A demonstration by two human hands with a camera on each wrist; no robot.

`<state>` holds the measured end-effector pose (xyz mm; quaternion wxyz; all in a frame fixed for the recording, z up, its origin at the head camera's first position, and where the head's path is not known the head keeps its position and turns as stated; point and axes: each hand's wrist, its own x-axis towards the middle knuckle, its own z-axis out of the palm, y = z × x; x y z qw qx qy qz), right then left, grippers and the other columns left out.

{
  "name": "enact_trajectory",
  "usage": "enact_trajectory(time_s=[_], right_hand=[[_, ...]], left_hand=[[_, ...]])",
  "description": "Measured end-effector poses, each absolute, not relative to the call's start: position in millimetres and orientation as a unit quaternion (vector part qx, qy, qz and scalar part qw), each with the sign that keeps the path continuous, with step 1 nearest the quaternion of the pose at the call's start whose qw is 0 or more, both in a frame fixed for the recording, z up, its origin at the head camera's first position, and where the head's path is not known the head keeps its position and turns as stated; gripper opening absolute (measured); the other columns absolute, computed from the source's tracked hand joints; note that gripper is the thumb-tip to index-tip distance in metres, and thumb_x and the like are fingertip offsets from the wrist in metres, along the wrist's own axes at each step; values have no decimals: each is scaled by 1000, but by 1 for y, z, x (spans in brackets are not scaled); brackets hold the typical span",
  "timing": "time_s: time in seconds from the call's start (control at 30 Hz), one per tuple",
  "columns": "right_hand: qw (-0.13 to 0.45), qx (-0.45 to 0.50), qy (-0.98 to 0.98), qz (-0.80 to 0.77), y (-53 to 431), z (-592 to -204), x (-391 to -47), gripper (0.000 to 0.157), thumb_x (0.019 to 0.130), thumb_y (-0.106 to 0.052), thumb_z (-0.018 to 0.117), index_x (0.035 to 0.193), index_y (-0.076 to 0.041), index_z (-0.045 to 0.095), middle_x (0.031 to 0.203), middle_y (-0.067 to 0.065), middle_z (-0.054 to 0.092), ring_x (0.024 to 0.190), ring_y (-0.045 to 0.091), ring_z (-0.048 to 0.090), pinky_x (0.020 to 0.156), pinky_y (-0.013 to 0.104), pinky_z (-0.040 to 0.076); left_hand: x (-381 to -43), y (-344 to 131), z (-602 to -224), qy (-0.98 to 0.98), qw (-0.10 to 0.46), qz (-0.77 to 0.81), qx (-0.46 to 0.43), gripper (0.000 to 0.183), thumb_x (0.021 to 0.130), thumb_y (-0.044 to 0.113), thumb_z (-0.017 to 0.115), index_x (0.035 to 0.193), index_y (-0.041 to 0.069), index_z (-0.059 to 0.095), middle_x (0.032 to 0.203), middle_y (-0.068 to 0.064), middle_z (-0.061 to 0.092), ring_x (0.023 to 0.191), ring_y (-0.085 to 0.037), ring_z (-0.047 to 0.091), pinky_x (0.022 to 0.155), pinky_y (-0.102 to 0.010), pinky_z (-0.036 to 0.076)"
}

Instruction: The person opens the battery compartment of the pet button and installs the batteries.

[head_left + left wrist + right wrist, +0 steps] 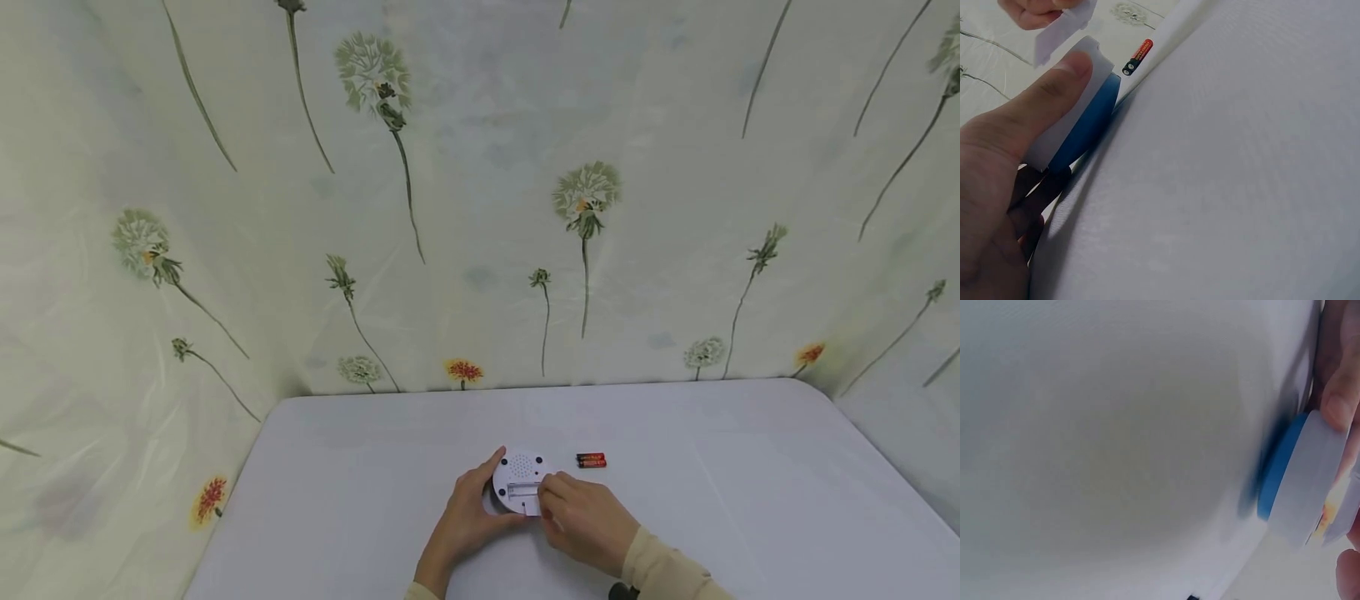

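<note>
A round white device with a blue lower part [1088, 125] lies face down on the table, its white underside [521, 465] showing a grid of small holes, dark feet and an uncovered battery slot. My left hand [474, 506] grips it by the rim, thumb on the near edge and fingers round the far side. Between the fingertips of my right hand [588, 515] is a thin white battery cover [1063, 32], held tilted just over the device. Two red-and-black batteries [591, 460] lie side by side on the table, beyond the right hand.
A white cloth [360, 492] covers the table. Behind it and at the sides hangs a pale sheet [480, 208] printed with dandelions. Beside the right sleeve, a small black object [621, 592] shows at the bottom edge, too cut off to identify.
</note>
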<state>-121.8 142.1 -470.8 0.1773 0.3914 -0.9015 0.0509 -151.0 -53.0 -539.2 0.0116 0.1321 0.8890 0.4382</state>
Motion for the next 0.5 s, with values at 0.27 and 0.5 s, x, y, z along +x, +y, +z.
enact_trajectory(time_s=[0.27,0.5], right_hand=[[200,387,-898,52,156,-473,-119,14,63,-20,70,70,-20,57,80,-12,51,68,1,44,52,14,41],[221,384,-896,44,168,-479,-116,16,61,-18,70,70,-19,57,80,-12,51,68,2,43,52,16,42]], left_hand=[[-152,-54,-540,887,4,440,138,99,51,65,68,136,41,24,137,11,40,121,-16,40,99,-39,36],[-151,-53,-539,887,17,443,131,99,50,62,71,135,43,23,137,12,39,122,-16,39,100,-39,36]])
